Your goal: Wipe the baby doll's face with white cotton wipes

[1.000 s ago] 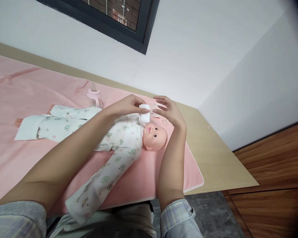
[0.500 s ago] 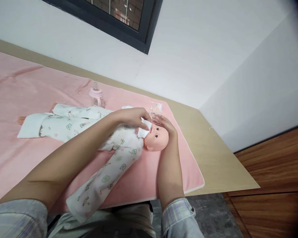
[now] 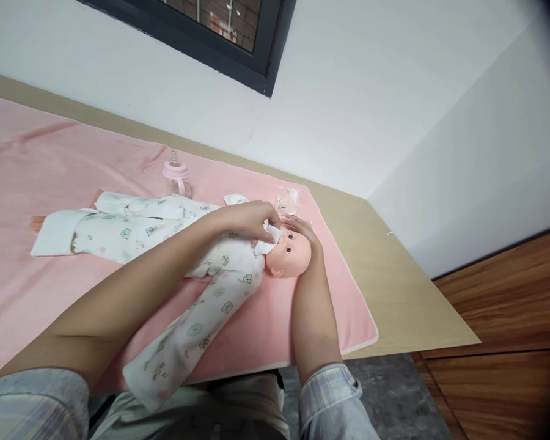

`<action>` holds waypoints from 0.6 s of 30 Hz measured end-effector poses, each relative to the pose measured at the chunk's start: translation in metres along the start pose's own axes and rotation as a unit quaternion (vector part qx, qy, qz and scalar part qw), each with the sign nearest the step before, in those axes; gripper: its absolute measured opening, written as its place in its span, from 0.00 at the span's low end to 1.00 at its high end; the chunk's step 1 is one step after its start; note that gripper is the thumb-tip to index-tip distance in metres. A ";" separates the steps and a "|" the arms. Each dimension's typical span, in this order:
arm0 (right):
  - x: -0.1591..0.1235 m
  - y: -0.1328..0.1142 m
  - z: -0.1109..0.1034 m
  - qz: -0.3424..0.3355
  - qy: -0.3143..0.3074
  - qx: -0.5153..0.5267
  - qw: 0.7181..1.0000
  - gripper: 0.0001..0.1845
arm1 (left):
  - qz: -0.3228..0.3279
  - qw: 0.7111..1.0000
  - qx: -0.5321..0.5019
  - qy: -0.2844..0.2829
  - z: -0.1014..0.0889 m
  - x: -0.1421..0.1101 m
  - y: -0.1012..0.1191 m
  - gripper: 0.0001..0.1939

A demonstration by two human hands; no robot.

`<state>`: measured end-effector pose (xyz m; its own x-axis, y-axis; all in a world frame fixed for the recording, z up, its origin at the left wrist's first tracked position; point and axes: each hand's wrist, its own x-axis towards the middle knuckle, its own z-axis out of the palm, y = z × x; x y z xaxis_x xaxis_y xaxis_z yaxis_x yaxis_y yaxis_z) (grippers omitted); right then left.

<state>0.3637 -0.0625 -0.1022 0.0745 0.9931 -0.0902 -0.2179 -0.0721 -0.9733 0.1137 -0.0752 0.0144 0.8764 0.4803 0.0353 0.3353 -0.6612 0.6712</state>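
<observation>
A baby doll (image 3: 291, 255) in a white printed sleepsuit (image 3: 165, 235) lies on its back on a pink blanket (image 3: 36, 159). My left hand (image 3: 246, 219) pinches a small white wipe (image 3: 267, 237) and presses it against the doll's mouth and chin. My right hand (image 3: 305, 234) rests on the far side of the doll's head, fingers curved around it. One long sleeve (image 3: 190, 333) of the suit trails toward the table's near edge.
A pink baby bottle (image 3: 176, 176) stands beyond the doll. A crumpled clear wrapper (image 3: 287, 199) lies near the blanket's far corner. The tan tabletop (image 3: 394, 293) ends at the right, with wooden floor (image 3: 508, 360) below. A white wall and dark window frame (image 3: 256, 67) are behind.
Both hands came down from above the doll. The left hand brought the wipe onto the doll's mouth; the right hand settled against the doll's head.
</observation>
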 end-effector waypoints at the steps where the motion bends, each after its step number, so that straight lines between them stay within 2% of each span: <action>1: 0.000 0.001 0.000 -0.001 0.002 0.003 1.000 0.26 | -0.001 1.000 0.003 0.002 0.000 0.000 0.000 0.06; 12: 0.002 -0.002 -0.001 0.005 0.047 0.018 0.999 0.23 | -0.050 0.998 0.039 -0.003 -0.007 -0.003 0.006 0.05; 18: 0.001 -0.001 0.000 0.001 0.047 0.014 0.999 0.21 | -0.042 0.997 0.063 0.006 -0.006 -0.001 0.004 0.04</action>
<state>0.3644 -0.0614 -0.1018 0.1647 0.9799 -0.1123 -0.2446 -0.0697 -0.9671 0.1117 -0.0745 0.0213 0.8394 0.5435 -0.0084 0.4489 -0.6844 0.5746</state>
